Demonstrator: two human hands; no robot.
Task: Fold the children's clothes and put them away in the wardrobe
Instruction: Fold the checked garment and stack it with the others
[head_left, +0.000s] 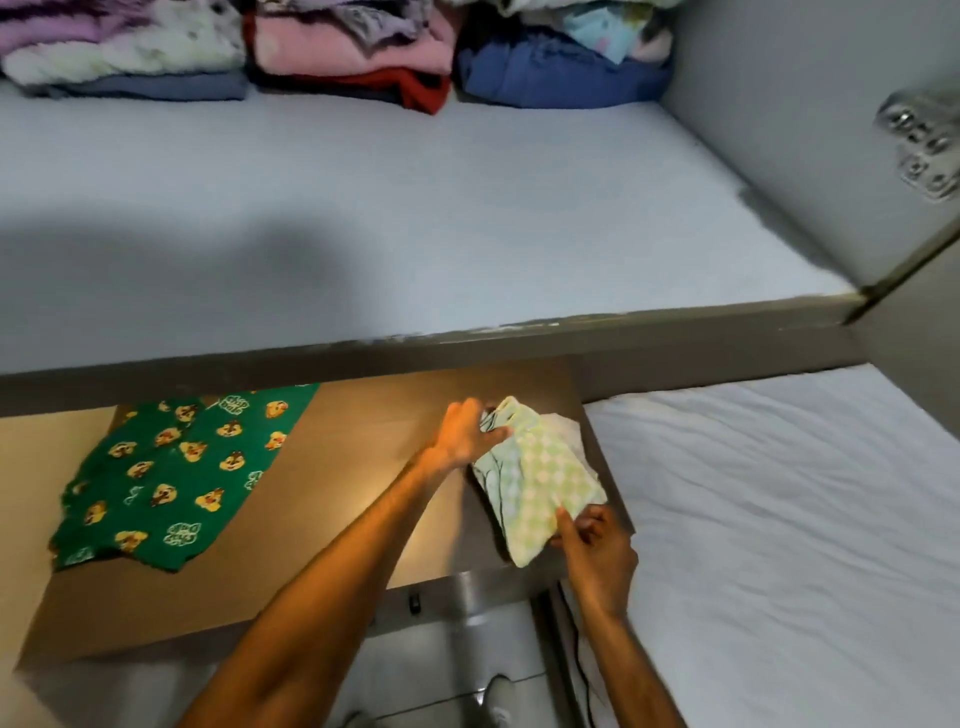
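A folded light-green and white checked garment (540, 478) lies at the right end of a brown table (353, 457). My left hand (465, 434) grips its far end, and my right hand (597, 551) pinches its near corner. A green garment with a cartoon chipmunk print (171, 478) lies spread flat on the left of the table. Above the table, the wardrobe shelf (415, 218) carries stacks of folded clothes (353, 52) along its back.
A bed with a white sheet (805, 519) stands right of the table. The wardrobe's grey side wall (779, 130) bears a metal hinge (924, 145) at the right. The shelf's front edge (467, 343) overhangs the table. A black cable (576, 660) hangs beside the bed.
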